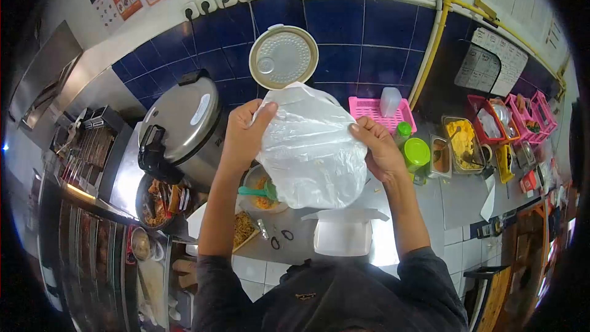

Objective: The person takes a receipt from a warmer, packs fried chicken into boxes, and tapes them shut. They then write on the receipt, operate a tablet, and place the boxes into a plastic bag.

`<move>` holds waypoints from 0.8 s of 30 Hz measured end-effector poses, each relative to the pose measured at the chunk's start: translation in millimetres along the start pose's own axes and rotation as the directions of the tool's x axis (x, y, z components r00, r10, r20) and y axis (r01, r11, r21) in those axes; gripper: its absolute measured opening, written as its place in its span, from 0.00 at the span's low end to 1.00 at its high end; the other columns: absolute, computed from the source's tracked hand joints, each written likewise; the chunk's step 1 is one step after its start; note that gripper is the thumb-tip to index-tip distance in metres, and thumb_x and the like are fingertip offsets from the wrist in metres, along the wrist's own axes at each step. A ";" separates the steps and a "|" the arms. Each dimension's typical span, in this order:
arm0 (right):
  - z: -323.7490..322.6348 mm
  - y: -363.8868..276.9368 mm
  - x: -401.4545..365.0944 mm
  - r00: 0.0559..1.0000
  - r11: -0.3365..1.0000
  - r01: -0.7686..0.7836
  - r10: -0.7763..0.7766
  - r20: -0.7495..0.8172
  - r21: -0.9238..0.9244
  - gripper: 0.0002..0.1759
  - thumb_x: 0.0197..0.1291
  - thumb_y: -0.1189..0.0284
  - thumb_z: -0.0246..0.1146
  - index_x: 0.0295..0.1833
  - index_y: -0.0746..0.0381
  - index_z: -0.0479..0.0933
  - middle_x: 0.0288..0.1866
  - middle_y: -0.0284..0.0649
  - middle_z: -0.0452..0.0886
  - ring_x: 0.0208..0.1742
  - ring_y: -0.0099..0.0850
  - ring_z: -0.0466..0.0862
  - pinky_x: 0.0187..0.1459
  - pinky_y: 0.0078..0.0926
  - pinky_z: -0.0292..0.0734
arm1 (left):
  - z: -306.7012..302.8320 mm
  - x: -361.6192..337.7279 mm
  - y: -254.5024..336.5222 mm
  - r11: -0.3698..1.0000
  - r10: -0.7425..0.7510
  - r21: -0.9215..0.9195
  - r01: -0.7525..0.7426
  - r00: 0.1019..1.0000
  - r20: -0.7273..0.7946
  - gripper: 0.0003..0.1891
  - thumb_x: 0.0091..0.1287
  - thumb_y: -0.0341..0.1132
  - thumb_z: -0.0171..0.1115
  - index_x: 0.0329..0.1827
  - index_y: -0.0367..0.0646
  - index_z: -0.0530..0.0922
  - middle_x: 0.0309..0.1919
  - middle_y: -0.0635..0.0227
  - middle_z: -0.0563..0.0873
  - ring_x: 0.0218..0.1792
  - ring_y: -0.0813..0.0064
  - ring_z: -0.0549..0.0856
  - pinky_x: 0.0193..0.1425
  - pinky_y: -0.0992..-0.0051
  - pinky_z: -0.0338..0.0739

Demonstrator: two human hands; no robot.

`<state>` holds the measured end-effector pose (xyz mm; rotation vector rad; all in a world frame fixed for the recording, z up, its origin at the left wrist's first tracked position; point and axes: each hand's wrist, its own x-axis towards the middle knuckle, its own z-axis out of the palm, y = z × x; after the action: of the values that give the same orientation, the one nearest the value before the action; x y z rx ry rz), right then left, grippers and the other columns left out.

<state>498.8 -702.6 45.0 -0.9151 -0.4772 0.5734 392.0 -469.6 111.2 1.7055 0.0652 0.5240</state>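
Note:
A thin, whitish, crinkled plastic sheet (313, 154) hangs spread between my hands, above the counter. My left hand (244, 132) pinches its upper left edge between thumb and fingers. On the other side, my right hand (382, 147) grips the right edge the same way. Below the sheet stands an open white takeaway box (342, 237), close to my body. Partly covered by the plastic is a bowl (279, 208) of orange shredded food with a green spoon (251, 191) in it. Scissors (276, 243) lie left of the box.
A large metal cooker (184, 123) stands at left, near a black pan (147, 200) of food. Behind the sheet rises a round raised lid (283, 56). To the right are a pink basket (362, 107), a green-lidded jar (416, 152) and a container of yellow food (461, 141).

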 end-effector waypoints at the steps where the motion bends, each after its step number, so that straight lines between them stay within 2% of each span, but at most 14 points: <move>1: 1.7 3.0 0.3 1.000 1.000 0.004 -0.004 0.001 -0.004 0.05 0.64 0.70 0.67 0.39 0.59 0.79 0.35 0.29 0.83 0.35 0.16 0.79 0.39 0.16 0.74 | -1.3 -1.0 -3.5 0.999 0.028 -0.039 -0.029 0.999 -0.034 0.12 0.72 0.37 0.60 0.34 0.37 0.82 0.24 0.79 0.81 0.25 0.91 0.73 0.29 0.83 0.67; 3: 7.2 9.7 -3.7 0.989 0.995 0.085 -0.090 -0.118 -0.042 0.05 0.66 0.69 0.65 0.39 0.58 0.78 0.33 0.27 0.81 0.36 0.16 0.77 0.39 0.17 0.72 | -3.1 -3.6 -8.0 0.999 0.044 -0.021 -0.045 0.998 -0.033 0.12 0.72 0.37 0.60 0.34 0.37 0.82 0.24 0.79 0.81 0.25 0.91 0.73 0.29 0.83 0.66; 9: 8.7 -9.1 -47.4 0.949 0.997 0.057 -0.040 -0.312 0.046 0.10 0.66 0.66 0.65 0.48 0.57 0.77 0.43 0.29 0.82 0.42 0.18 0.79 0.46 0.20 0.75 | 37.8 -11.8 -0.4 0.996 0.058 -0.070 -0.054 0.996 0.064 0.11 0.72 0.36 0.60 0.36 0.37 0.82 0.26 0.79 0.81 0.26 0.91 0.73 0.31 0.83 0.67; 11: 5.7 -18.1 -87.1 0.956 0.918 0.022 -0.135 -0.260 -0.396 0.17 0.65 0.65 0.66 0.55 0.62 0.78 0.49 0.36 0.83 0.46 0.21 0.81 0.50 0.22 0.76 | 66.3 -17.6 1.7 0.992 0.060 -0.118 -0.045 0.990 0.130 0.11 0.72 0.36 0.60 0.36 0.37 0.82 0.26 0.79 0.81 0.27 0.91 0.73 0.32 0.84 0.67; 12: -9.2 -20.3 -109.1 0.948 0.935 -0.048 -0.069 -0.312 -0.352 0.21 0.65 0.65 0.66 0.58 0.66 0.78 0.51 0.42 0.84 0.48 0.22 0.82 0.51 0.23 0.77 | 81.7 -21.1 0.7 0.990 0.056 -0.136 -0.033 0.984 0.171 0.11 0.72 0.36 0.60 0.37 0.37 0.82 0.27 0.79 0.81 0.28 0.91 0.73 0.32 0.84 0.68; 13: -24.1 -23.3 -131.3 0.925 0.936 -0.044 -0.093 -0.367 -0.348 0.21 0.65 0.65 0.66 0.58 0.66 0.78 0.51 0.42 0.84 0.48 0.22 0.82 0.51 0.23 0.77 | 99.6 -25.4 -1.1 0.988 0.047 -0.153 -0.012 0.974 0.223 0.10 0.72 0.36 0.60 0.37 0.37 0.82 0.27 0.79 0.81 0.28 0.91 0.74 0.33 0.84 0.68; 15: -43.9 -23.9 -182.6 0.867 0.991 -0.025 -0.043 -0.497 -0.129 0.17 0.65 0.67 0.65 0.54 0.66 0.80 0.48 0.40 0.85 0.46 0.22 0.82 0.49 0.22 0.77 | 142.2 -32.1 -13.7 0.976 0.012 -0.208 0.071 0.929 0.370 0.10 0.71 0.35 0.61 0.37 0.37 0.82 0.27 0.79 0.81 0.29 0.91 0.74 0.34 0.83 0.69; 17: -40.2 -16.9 -237.0 0.737 0.984 0.059 -0.155 -0.658 -0.165 0.18 0.67 0.64 0.63 0.54 0.67 0.79 0.47 0.38 0.84 0.44 0.21 0.82 0.47 0.21 0.77 | 189.0 -49.3 -32.2 0.980 0.005 -0.173 0.095 0.863 0.504 0.09 0.71 0.35 0.61 0.36 0.37 0.82 0.27 0.80 0.80 0.30 0.91 0.74 0.33 0.83 0.68; 19: -30.3 0.6 -296.0 0.478 0.928 0.034 -0.342 -0.809 -0.372 0.20 0.69 0.62 0.61 0.56 0.67 0.78 0.44 0.36 0.84 0.41 0.20 0.81 0.45 0.22 0.76 | 236.1 -68.7 -56.9 0.993 0.011 -0.098 0.073 0.744 0.668 0.10 0.69 0.35 0.63 0.43 0.36 0.81 0.30 0.74 0.83 0.28 0.84 0.78 0.33 0.78 0.71; 20: -24.5 16.6 -325.5 0.312 0.936 -0.006 -0.333 -0.890 -0.352 0.23 0.71 0.59 0.57 0.58 0.68 0.76 0.44 0.37 0.83 0.42 0.21 0.80 0.47 0.22 0.75 | 257.7 -88.3 -61.0 0.969 0.174 0.025 -0.247 0.748 0.640 0.12 0.68 0.35 0.64 0.49 0.35 0.79 0.34 0.67 0.84 0.31 0.76 0.80 0.36 0.73 0.73; 21: -13.4 32.8 -349.0 0.205 0.940 -0.022 -0.330 -0.921 -0.341 0.23 0.71 0.59 0.57 0.58 0.68 0.76 0.44 0.37 0.83 0.42 0.21 0.80 0.47 0.22 0.75 | 275.9 -109.8 -62.0 0.829 0.370 0.121 -0.545 0.699 0.612 0.16 0.66 0.35 0.65 0.54 0.35 0.77 0.38 0.61 0.85 0.33 0.68 0.82 0.38 0.68 0.76; 22: -3.6 46.7 -369.6 0.025 0.934 0.033 -0.357 -0.934 -0.356 0.24 0.72 0.59 0.56 0.59 0.69 0.75 0.45 0.38 0.83 0.44 0.23 0.80 0.49 0.23 0.74 | 288.4 -143.6 -45.8 0.810 0.533 -0.111 -0.576 0.642 0.551 0.26 0.64 0.34 0.66 0.63 0.34 0.71 0.51 0.47 0.81 0.46 0.50 0.82 0.51 0.59 0.76; 23: 7.3 65.4 -391.5 -0.144 0.925 0.071 -0.359 -0.922 -0.372 0.25 0.72 0.58 0.55 0.60 0.69 0.74 0.47 0.39 0.82 0.46 0.24 0.79 0.51 0.23 0.74 | 288.9 -181.5 -35.5 0.773 0.630 -0.360 -0.523 0.565 0.532 0.29 0.65 0.37 0.64 0.66 0.33 0.68 0.61 0.43 0.75 0.60 0.45 0.76 0.64 0.59 0.71; 24: 14.6 90.2 -418.2 -0.226 0.951 0.020 -0.296 -0.928 -0.308 0.30 0.71 0.53 0.55 0.61 0.71 0.72 0.49 0.42 0.82 0.46 0.27 0.81 0.49 0.26 0.76 | 281.3 -225.5 -34.4 0.683 0.727 -0.637 -0.357 0.424 0.541 0.33 0.64 0.40 0.63 0.68 0.31 0.66 0.67 0.41 0.69 0.69 0.43 0.69 0.73 0.57 0.63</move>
<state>152.2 -919.4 -81.7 -1.1660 0.9501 -0.6588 304.5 -795.4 -20.5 1.3260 -1.2432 0.2024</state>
